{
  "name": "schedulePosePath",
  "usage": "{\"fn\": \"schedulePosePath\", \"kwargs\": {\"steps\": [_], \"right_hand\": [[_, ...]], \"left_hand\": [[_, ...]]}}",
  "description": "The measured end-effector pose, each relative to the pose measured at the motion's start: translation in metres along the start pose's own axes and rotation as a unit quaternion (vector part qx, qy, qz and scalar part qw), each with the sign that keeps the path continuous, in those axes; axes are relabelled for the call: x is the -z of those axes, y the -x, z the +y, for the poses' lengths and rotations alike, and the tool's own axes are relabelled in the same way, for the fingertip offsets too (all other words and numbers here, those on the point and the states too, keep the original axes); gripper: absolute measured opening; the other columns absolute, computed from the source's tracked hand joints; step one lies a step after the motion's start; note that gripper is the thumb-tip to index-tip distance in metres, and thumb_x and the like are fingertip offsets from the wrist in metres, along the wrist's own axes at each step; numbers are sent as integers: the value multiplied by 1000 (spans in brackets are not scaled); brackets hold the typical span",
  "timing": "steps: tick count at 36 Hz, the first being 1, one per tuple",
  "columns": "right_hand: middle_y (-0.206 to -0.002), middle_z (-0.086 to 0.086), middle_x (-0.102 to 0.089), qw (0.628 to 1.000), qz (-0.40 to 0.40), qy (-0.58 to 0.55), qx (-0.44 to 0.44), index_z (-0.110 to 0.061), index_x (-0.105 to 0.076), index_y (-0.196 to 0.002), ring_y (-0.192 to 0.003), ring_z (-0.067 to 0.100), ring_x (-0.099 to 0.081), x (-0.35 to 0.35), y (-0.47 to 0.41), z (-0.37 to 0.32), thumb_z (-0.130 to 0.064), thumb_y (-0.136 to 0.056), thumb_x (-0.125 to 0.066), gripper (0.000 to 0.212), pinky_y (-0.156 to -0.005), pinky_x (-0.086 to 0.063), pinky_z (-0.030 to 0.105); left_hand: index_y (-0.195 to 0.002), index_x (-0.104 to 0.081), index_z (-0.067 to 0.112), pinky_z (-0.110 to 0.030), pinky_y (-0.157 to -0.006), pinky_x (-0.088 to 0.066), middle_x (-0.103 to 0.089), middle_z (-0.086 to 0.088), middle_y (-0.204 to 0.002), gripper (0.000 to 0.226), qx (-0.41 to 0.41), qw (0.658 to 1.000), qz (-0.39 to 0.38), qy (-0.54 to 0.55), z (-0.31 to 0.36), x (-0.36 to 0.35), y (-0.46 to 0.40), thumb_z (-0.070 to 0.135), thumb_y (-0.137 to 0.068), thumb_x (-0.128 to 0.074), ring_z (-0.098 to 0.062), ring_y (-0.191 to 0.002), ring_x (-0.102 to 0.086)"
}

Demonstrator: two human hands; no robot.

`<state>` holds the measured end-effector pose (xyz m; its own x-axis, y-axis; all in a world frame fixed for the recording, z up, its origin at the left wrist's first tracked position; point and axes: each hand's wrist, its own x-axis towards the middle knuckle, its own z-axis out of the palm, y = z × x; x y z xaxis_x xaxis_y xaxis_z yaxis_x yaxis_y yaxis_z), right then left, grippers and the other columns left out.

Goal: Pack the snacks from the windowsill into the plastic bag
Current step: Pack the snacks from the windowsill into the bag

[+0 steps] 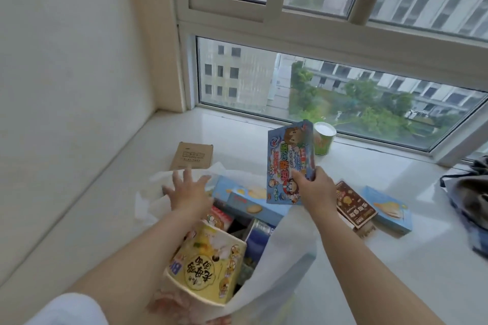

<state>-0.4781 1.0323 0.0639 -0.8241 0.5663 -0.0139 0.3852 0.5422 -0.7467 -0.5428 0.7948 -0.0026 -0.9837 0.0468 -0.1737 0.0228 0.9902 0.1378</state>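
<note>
Upright, blue snack box [290, 161], right-hand fingers [310, 175] pinching

Your right hand [315, 187] grips a blue cartoon snack box [290, 161] above the plastic bag [277, 266], which already holds a yellow noodle tub [208, 264] and a blue biscuit box [253, 208]. Your left hand [188, 190], fingers spread, hovers at the bag's far-left rim. Right of the bag lie a brown box [353, 204] and a flat blue box [388, 210]; beyond it stand a green cup [324, 138] and a cardboard box [192, 155].

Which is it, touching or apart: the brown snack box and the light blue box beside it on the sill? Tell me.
Touching. In the head view the brown snack box lies partly over the left edge of the light blue box on the windowsill, with no gap between them.
</note>
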Motion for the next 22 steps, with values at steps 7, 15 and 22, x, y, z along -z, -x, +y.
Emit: {"fn": "schedulePosePath", "kwargs": {"steps": [7,15,22], "right_hand": [[-77,-1,-48,969,1,29,246,-11,-51,-84,-73,22,-47,-43,27,-35,-42,-84,-57,32,-66,-40,35],[-119,-5,-66,779,-212,310,502,-28,-61,-122,-100,22,-66,-81,25,-33,-22,-81,-66,41,-73,-56,36],[-143,-6,-48,667,-313,400,545,-35,-44,-138,-128,20,-47,-111,19,-67,-30,-93,-55,47,-104,-37,40]], "left_hand": [[-139,-41,16,-34,-83,-48,-56,-7,-125,51,169,979,-47,101,-66,-21,6,34,-92,-52,-26,-109,-58],[-108,-65,1,-34,-80,-48,-63,-18,-114,32,230,896,-74,373,-105,28,-16,21,-83,-69,-33,-104,-59],[-115,-65,3,-30,-75,-42,-62,-17,-121,30,163,921,-90,341,-106,33,-21,19,-90,-61,-32,-110,-57]]}}
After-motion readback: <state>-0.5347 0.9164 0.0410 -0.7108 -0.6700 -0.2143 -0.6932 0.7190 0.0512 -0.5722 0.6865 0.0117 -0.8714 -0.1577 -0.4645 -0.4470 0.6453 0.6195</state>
